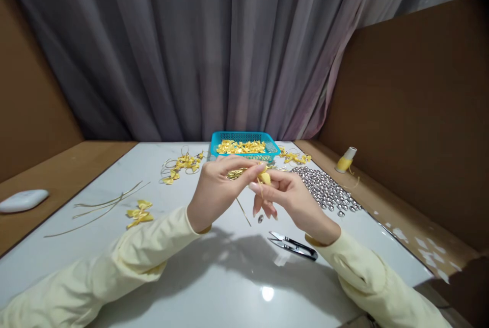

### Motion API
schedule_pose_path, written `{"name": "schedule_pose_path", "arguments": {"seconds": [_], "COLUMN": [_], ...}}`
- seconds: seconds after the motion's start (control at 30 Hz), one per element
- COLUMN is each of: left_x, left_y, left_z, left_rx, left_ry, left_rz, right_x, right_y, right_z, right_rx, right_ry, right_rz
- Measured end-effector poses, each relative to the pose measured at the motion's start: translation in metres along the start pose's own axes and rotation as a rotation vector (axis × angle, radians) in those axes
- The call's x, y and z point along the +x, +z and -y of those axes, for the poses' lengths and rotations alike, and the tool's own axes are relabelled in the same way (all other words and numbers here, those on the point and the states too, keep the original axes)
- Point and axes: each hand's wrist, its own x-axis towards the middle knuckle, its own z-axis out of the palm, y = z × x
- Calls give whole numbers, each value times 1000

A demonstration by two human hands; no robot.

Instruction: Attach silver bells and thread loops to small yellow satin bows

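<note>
Over the middle of the white table, both hands meet at a small yellow ribbon bow (264, 179). My left hand (225, 180) pinches it between thumb and forefinger from the left. From the right, my right hand (288, 193) closes thumb and forefinger on its lower side, other fingers curled beneath. A thin yellow strand hangs from the bow. Below the fingers lies one silver bead (260, 219), apart from the hands. Thread snips (294, 246) with black handles rest on the table under my right hand. A gold wire (243, 212) lies below my left hand.
A blue basket (277, 151) of yellow bows stands at the back. Silver beads (324, 190) spread at right, near a thread spool (346, 160). Wired bows (183, 165), loose bows (139, 213) and gold wires (99, 208) lie left. A white object (23, 200) sits far left.
</note>
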Motion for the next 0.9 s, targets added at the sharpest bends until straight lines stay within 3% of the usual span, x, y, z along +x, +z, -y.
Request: {"name": "schedule_pose_path", "arguments": {"seconds": [0.1,0.3,0.4,0.63,0.9], "left_x": [-2,-6,-5,2,4], "left_y": [2,4,4,-4,-4], "left_z": [4,20,25,17,20], "left_rx": [71,368,527,541,433], "left_ry": [108,562,671,680,576], "left_rz": [-22,-43,-58,-101,-84], "right_x": [1,0,-1,1,5], "right_y": [0,2,4,1,-5], "right_z": [-2,-3,-3,-15,-18], "right_rx": [-5,122,162,193,273], "right_ry": [-27,-22,-2,38,74], "right_rz": [-24,-38,-37,-4,60]}}
